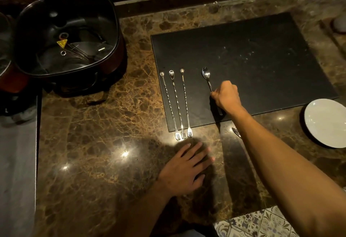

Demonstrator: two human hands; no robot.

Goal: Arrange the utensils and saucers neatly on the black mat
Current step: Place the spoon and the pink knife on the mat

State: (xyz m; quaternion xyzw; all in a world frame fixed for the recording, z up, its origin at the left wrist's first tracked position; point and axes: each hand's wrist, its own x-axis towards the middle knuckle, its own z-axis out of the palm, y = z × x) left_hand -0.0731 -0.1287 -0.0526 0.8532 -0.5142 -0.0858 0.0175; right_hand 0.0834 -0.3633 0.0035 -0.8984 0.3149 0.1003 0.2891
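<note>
My left hand point(184, 169) is closest to me, lying flat on the brown marble counter point(97, 143) with the fingers spread out, not holding anything. It sits just below the fork ends of the three long twisted bar spoons point(177, 104), not touching them as far as I can see.

Those three are lined up side by side along the left edge of the black mat point(262, 59), little spoon bowls pointing away from me and the fork tips hanging off the near edge onto the marble. Pretty even row, slightly fanned.

My right hand point(225, 96) is reaching over the mat and is closed around the handle of a teaspoon point(206, 74). The spoon lies on the mat to the right of the bar spoons with a gap between, bowl pointing away, and the end of the handle pokes out under my hand near the mat's front edge.

One white saucer point(325, 122) is still off the mat, on the counter just past its near right corner. There's also the tip of some other metal utensil point(236, 132) peeking out beside my right forearm, can't tell what it is.

Off to the far left sits a big dark square pot point(67, 33) with a glass lid.
</note>
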